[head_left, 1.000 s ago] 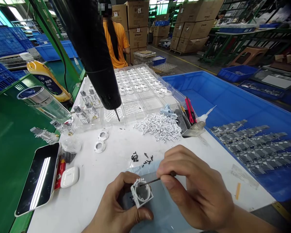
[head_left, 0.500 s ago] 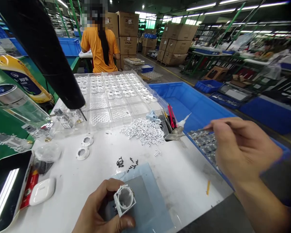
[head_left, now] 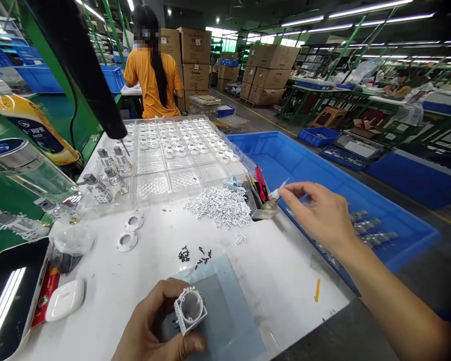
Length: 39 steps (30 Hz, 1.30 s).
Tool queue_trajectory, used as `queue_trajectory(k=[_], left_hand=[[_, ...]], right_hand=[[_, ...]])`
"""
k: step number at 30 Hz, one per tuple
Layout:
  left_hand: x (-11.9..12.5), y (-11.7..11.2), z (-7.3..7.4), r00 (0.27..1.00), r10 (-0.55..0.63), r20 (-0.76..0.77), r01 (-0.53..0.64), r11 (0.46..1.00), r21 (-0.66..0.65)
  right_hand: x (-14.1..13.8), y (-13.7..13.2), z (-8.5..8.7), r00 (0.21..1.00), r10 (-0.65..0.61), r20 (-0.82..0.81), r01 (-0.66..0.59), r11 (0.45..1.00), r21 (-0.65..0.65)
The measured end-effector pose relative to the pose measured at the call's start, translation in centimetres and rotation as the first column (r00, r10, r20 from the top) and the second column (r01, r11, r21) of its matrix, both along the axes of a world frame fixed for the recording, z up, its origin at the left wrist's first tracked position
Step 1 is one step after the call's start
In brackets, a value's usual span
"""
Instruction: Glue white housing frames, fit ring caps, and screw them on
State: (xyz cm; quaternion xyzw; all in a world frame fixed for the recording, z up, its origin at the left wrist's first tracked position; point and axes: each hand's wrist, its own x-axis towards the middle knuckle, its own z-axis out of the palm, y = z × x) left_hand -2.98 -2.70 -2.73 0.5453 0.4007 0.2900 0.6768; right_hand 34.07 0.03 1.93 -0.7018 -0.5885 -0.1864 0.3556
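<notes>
My left hand [head_left: 154, 321] is closed around a white plastic housing [head_left: 191, 307] with a round opening facing up. It is held above a blue sheet with a grey pad [head_left: 225, 306]. At the right, my right hand [head_left: 319, 210] pinches a small white bottle with a pointed nozzle [head_left: 275, 193] between thumb and forefinger. That bottle stands in a metal tool holder [head_left: 263, 213] beside a red cutter [head_left: 261, 183]. Small black screws [head_left: 184, 253] lie past the pad. Behind them is a heap of small white parts [head_left: 221, 206]. Two white rings [head_left: 128, 241] lie to the left.
A black electric screwdriver [head_left: 86, 70] hangs at upper left. A clear divided tray [head_left: 150, 185] holds white rings. Several assembled units [head_left: 97, 188] stand at its left. A blue bin [head_left: 285, 155] flanks the table's right side. A phone [head_left: 11, 296] and white case [head_left: 65, 300] lie left; a person stands beyond.
My right hand has moved left and forward from over the bin to the nozzle bottle. The hanging screwdriver has shifted up and back. The left hand keeps its hold on the housing.
</notes>
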Motion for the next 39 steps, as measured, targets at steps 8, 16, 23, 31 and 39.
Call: queue_trajectory(k=[8,16,23,31,39], left_hand=[[-0.2,0.3,0.4,0.995,-0.038,0.09,0.039,0.999,-0.007],[-0.4,0.5,0.8,0.994,-0.057,0.088,0.054,0.998,0.031],[-0.4,0.4,0.5,0.994,-0.059,0.089,0.053,0.996,0.07],[-0.6,0.5,0.1,0.994,-0.061,0.09,0.056,0.997,0.057],[-0.6,0.3,0.1,0.996,-0.068,0.063,0.064,0.996,0.07]], right_hand=[[-9.0,-0.4,-0.5,0.893,0.446,-0.063,-0.451,0.888,-0.089],[-21.5,6.8,-2.5,0.545,0.793,-0.271,-0.808,0.41,-0.424],[-26.1,10.2,-3.3,0.54,0.792,-0.285,-0.792,0.363,-0.491],[-18.8,3.9,-0.8,0.612,0.637,-0.469,-0.79,0.46,-0.406],[-11.1,-4.7,-3.0,0.746,0.536,-0.396,-0.663,0.538,-0.521]])
